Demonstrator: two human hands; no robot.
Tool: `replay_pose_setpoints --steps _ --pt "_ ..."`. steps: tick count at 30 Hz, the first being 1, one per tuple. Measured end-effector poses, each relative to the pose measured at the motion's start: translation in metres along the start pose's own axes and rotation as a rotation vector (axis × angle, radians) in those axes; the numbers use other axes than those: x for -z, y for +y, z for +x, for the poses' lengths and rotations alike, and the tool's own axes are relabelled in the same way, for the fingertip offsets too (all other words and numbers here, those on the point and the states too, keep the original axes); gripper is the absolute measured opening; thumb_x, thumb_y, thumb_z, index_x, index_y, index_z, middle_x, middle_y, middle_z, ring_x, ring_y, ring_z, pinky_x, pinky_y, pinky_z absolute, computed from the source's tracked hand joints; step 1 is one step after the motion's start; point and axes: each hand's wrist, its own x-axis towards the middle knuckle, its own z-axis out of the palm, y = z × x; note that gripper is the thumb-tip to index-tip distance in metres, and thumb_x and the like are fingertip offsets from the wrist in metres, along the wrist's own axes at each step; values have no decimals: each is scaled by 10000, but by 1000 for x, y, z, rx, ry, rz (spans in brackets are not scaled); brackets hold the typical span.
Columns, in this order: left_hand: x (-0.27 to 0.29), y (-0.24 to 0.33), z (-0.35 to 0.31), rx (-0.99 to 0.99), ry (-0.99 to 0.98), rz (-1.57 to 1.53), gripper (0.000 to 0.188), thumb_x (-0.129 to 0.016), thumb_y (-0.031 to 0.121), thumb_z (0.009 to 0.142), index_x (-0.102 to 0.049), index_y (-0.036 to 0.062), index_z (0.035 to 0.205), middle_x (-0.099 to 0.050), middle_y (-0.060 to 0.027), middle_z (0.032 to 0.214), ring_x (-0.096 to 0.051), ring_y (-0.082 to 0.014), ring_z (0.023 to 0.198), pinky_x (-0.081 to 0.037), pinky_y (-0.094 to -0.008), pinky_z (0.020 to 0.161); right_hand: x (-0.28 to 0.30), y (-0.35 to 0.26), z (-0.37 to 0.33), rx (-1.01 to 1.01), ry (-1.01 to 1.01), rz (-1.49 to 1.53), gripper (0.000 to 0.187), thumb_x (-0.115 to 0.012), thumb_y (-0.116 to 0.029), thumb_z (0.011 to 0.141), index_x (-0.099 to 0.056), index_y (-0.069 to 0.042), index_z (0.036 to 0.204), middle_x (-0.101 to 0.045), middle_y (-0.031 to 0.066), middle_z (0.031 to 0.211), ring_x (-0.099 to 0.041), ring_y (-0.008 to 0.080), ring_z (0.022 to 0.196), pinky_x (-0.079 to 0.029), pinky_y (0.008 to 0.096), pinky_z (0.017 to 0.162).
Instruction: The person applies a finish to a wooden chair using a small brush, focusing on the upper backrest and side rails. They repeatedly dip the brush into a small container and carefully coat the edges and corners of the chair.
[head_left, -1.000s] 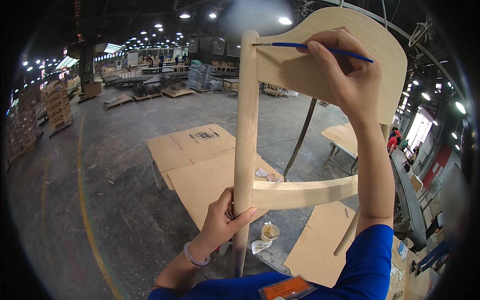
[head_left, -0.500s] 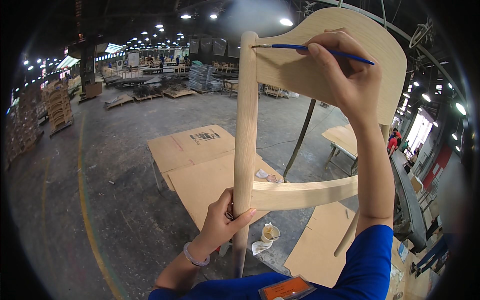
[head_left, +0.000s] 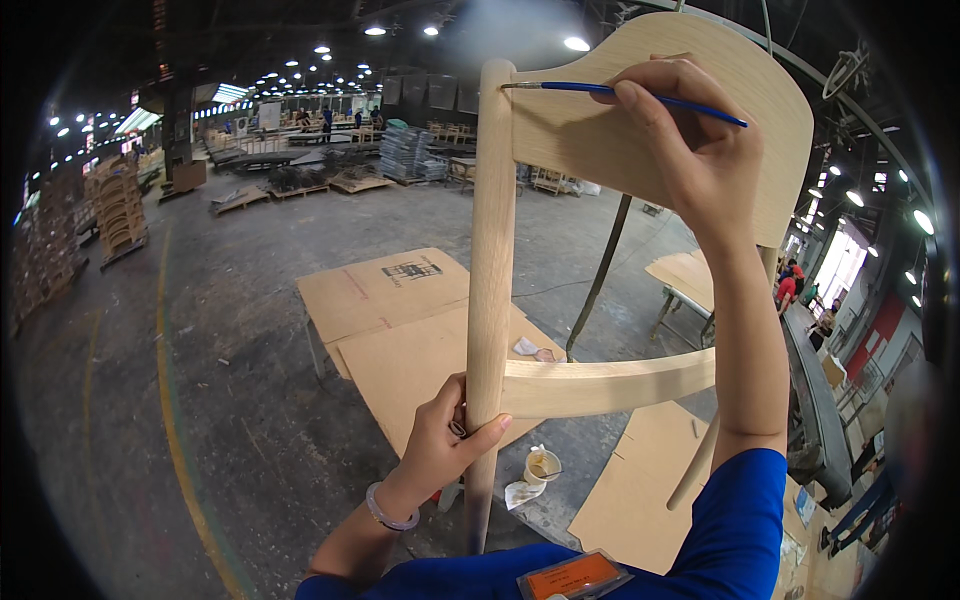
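Note:
A pale wooden chair frame (head_left: 489,270) stands upright before me, with a curved backrest panel (head_left: 575,135) between its posts and a curved rail (head_left: 610,385) lower down. My left hand (head_left: 445,430) is closed around the near left post, just below where the rail joins it. Up by the backrest, my right hand (head_left: 700,140) pinches a thin paintbrush with a blue handle (head_left: 575,87). The brush lies nearly level, and its tip touches the post near its top, beside the panel's edge. The far right post is mostly behind my right arm.
Below the chair, a cardboard-covered table (head_left: 400,310) holds crumpled scraps. A white cup (head_left: 542,465) with a stick in it stands near the chair's foot. Another cardboard sheet (head_left: 640,490) lies to the right. A long grey conveyor (head_left: 815,400) runs along the right, with people beyond.
The chair and both hands stay nearly where they were. The brush tip has shifted very slightly up and left along the post.

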Motion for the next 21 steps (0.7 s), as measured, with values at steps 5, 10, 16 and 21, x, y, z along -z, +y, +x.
replay_pose_setpoints --steps 5,10,16,21 --pt "4 -1 -1 -8 6 -2 434 -759 117 941 -537 -40 1279 -723 -84 995 -700 -85 847 -550 -226 714 -7 0 1 36 7 2 129 -744 -121 935 -781 0 962 -753 71 920 -713 147 852 -550 277 805" --pt "4 -1 -1 32 3 17 440 -761 116 938 -536 -40 1282 -722 -87 998 -701 -87 851 -553 -231 719 -5 -1 2 43 0 -25 126 -742 -116 934 -779 4 950 -753 71 922 -713 151 853 -553 281 808" --pt "7 2 -1 29 11 32 439 -762 118 937 -538 -41 1279 -722 -91 1003 -704 -91 854 -556 -233 718 -12 0 3 30 24 37 120 -737 -110 934 -775 4 942 -749 69 902 -705 147 841 -546 279 806" --pt "9 1 -2 16 22 11 446 -758 125 939 -536 -40 1288 -721 -97 1026 -706 -101 890 -557 -238 740 -9 -3 2 -47 52 204 138 -746 -117 938 -771 11 983 -766 75 928 -726 153 877 -553 274 831"
